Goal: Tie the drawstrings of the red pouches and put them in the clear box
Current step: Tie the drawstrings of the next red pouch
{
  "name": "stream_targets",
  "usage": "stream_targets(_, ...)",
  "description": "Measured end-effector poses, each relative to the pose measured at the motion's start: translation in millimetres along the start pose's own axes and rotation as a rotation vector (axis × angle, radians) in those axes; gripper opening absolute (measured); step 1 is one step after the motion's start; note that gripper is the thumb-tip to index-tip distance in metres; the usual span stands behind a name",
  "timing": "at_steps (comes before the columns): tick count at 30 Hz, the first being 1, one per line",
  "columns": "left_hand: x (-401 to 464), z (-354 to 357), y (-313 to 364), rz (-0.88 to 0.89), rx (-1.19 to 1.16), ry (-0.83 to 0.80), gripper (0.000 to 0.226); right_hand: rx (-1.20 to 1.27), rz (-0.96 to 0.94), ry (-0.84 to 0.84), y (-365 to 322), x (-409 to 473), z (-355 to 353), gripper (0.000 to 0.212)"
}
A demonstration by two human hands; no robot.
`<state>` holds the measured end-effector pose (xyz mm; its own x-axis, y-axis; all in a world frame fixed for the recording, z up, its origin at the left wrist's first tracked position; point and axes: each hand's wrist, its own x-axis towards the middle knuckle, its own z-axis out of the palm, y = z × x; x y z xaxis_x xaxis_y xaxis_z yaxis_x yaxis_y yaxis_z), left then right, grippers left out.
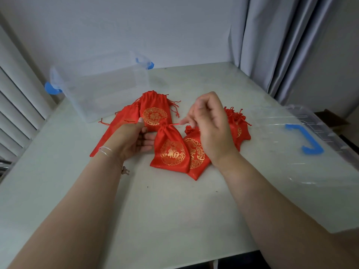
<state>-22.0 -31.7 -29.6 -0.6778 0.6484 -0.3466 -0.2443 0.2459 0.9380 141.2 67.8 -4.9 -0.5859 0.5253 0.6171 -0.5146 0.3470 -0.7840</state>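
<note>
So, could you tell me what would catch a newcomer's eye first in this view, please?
First, the bright red satin pouch with a gold round emblem at the centre of the pale table, its neck cinched while the left hand and right hand pull its thin red drawstring apart. More red pouches lie around it. Behind, at the left, stands the clear plastic box with blue latches, with no pouches visible inside.
</note>
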Motion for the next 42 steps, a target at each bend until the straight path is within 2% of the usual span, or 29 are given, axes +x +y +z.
stream_targets(2,-2,3,3,0.054,-0.068,-0.001,0.045,-0.251,-0.09,-0.088,-1,-2,1,0.006)
stream_targets(4,-5,6,5,0.13,-0.139,-0.03,0.045,-0.522,-0.142,-0.179,2,-2,0,0.028)
stream_targets(5,-8,7,7,0.179,-0.154,-0.048,0.045,-0.637,-0.137,-0.209,5,-2,-1,0.03)
stream_targets(8,-13,11,8,0.388,-0.122,-0.133,0.046,-0.845,-0.091,-0.162,11,-1,-2,0.016)
stream_targets(12,-29,20,11,0.611,-0.094,-0.311,0.042,-0.784,0.137,-0.057,10,5,-5,0.014)
stream_targets(15,-36,25,12,0.648,-0.143,-0.407,0.036,-0.66,0.238,-0.09,8,5,-6,0.015)
stream_targets(18,-36,28,12,0.591,-0.121,-0.356,0.037,-0.598,0.213,-0.079,10,0,-2,0.014)
stream_targets(22,-35,29,11,0.524,0.123,-0.206,0.029,-0.484,0.186,-0.032,10,2,-1,0.019)
stream_targets(25,-37,29,11,0.471,0.24,-0.229,0.002,-0.387,0.174,-0.024,8,3,-6,0.026)
stream_targets(28,-40,34,10,0.437,0.317,-0.263,0.012,-0.339,0.103,-0.04,6,1,-6,0.021)
stream_targets(31,-43,38,8,0.448,0.398,-0.246,0.014,-0.373,0.004,-0.06,8,2,-5,0.018)
stream_targets(34,-42,44,4,0.543,0.493,-0.223,0.013,-0.401,-0.053,-0.089,9,2,-5,0.019)
stream_targets(38,-43,48,1,0.644,0.585,-0.197,0.011,-0.393,0.004,-0.143,9,0,-2,0.023)
stream_targets(42,-44,45,5,0.615,0.493,-0.193,0.017,-0.745,0.098,-0.245,13,4,-16,0.034)
